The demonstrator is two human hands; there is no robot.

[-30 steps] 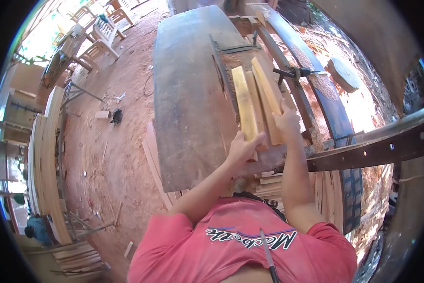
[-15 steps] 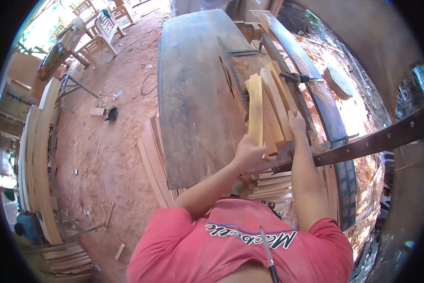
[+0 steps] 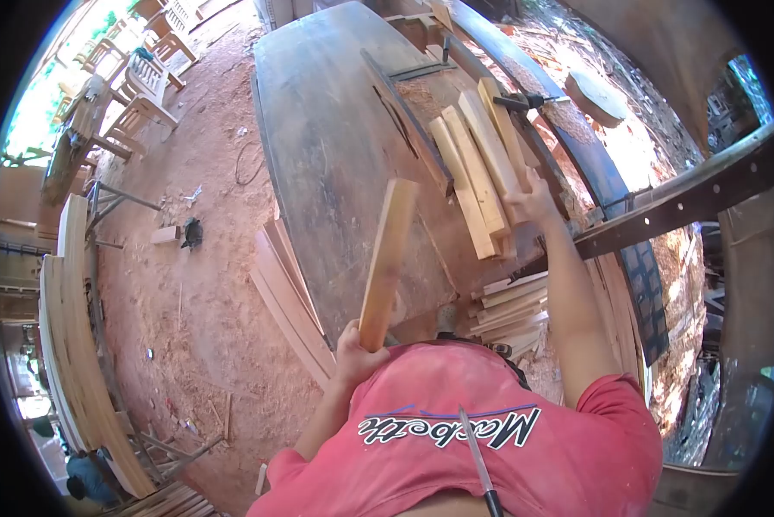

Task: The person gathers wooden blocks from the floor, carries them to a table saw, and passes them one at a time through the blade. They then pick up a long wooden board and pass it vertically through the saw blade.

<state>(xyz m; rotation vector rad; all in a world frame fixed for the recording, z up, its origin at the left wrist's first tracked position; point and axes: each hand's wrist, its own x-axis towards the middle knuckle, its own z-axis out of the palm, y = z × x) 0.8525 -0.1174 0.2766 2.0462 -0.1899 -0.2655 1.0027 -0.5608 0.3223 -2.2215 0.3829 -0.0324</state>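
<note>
My left hand [image 3: 358, 355] is wrapped round the lower end of a wooden piece [image 3: 390, 250], raised at a slant over the near edge of the large dark worktable [image 3: 318, 112]. My right hand [image 3: 533, 200] rests on the near right side of a row of pale wooden pieces [image 3: 482, 164], which lie side by side on the table's right part. Its fingers are at the edge of the rightmost pieces; whether they grip one is hard to make out. A dark tool [image 3: 518, 102] sits beyond the row.
Planks [image 3: 288, 293] lean at the table's near left. Cut pieces [image 3: 512, 306] are stacked below its near edge. A dark metal bar [image 3: 680, 202] crosses at right. Long boards [image 3: 72, 336] stand far left, with a person [image 3: 94, 478] beside them. Wooden chairs [image 3: 141, 99] stand behind.
My left hand has moved left and toward my body, carrying a wooden piece away from the row. My right hand stays by the row. The view has shifted.
</note>
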